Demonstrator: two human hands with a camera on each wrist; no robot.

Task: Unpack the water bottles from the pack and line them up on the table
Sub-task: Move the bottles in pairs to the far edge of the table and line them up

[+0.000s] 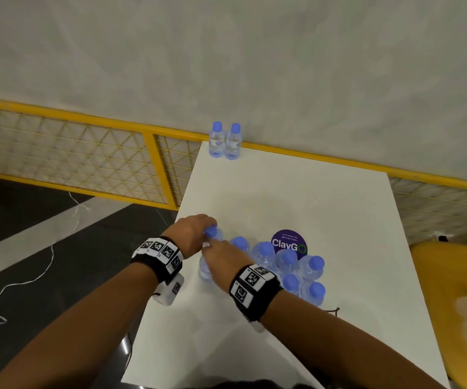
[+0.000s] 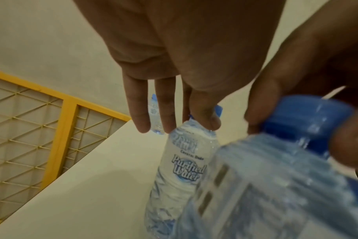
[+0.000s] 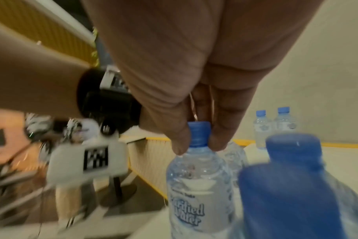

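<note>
1. Left hand [image 1: 196, 230] is at the near-left corner of the bottle cluster [image 1: 288, 265], fingers [image 2: 204, 116] curled down onto the blue cap of the far-left bottle [image 2: 184, 169] – pinching it at the neck.
2. Right hand [image 1: 222, 255] is just behind the left hand, thumb and fingers [image 3: 221, 129] pinching the cap of the near-left bottle [image 3: 198, 186]. Bottle is upright on the tabletop [image 1: 311, 192].
3. The two hands are touching or nearly so; head view can't separate them.
4. Rest of the cluster: blue-capped bottles standing tight together, right of the hands. Whether any wrap is around them, cannot tell.
5. Two unpacked bottles [image 1: 225, 141] stand side by side, touching, at the far-left corner of the tabletop, well apart from the cluster.
6. Round purple sticker [image 1: 288, 240] lies on the tabletop just behind the cluster, partly hidden by caps.
7. Yellow mesh railing [image 1: 86, 153] runs behind the tabletop; yellow chair [image 1: 457, 276] sits at its right edge.
</note>
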